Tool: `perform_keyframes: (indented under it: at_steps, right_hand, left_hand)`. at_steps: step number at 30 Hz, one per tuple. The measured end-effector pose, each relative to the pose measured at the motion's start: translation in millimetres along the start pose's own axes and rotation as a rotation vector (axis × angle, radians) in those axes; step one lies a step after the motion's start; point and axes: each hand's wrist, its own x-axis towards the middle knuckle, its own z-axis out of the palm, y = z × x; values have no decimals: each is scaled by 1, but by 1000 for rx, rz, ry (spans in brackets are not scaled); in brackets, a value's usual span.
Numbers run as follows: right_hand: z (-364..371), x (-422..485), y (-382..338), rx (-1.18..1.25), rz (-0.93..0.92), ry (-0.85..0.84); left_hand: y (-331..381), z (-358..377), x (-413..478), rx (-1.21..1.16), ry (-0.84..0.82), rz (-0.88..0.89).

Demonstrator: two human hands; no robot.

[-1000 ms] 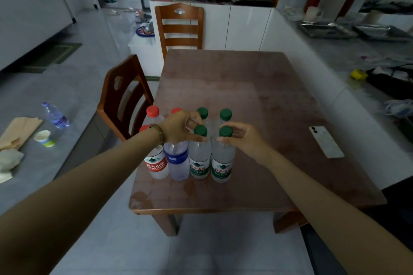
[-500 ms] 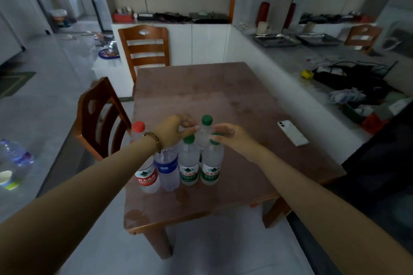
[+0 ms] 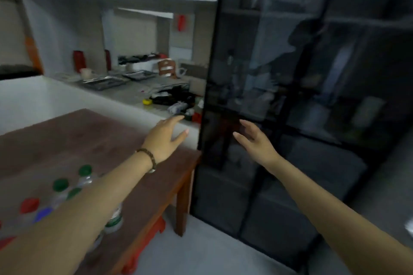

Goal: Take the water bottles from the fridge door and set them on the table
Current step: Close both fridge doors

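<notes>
Hands: left hand [image 3: 165, 138], right hand [image 3: 257, 142] — fingers spread, both empty.
Ahead: dark glass-fronted fridge [image 3: 312, 118].
Brown wooden table [image 3: 89, 136]: clear plastic water bottles [image 3: 84, 173] — six caps showing, left forearm [image 3: 78, 225] covering some.

No text legible anywhere in the head view; motion blur throughout. One water bottle [image 3: 113, 219] on the desk [image 3: 93, 140] shows a green-and-white label band, its print smeared past reading. A red panel [image 3: 182, 23] on the far wall may bear a sign; no characters resolve. No brand, number or marking can be made out elsewhere.
</notes>
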Motion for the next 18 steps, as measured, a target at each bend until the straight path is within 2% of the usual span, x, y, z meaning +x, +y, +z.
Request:
perform_keyframes:
  at_steps: [4, 10, 15, 18]
  right_hand:
    - [-108, -90, -27, -237, -3, 267]
    - [-227, -207, -88, -672, -159, 587]
    - [-290, -284, -104, -1105, -161, 697]
    - [-317, -321, -95, -1322, -72, 650]
  left_hand:
    - [109, 39, 10, -137, -43, 225]
    - [278, 80, -1, -335, -105, 510]
    - [391, 103, -28, -453, -194, 690]
    - [443, 117, -46, -527, -239, 772]
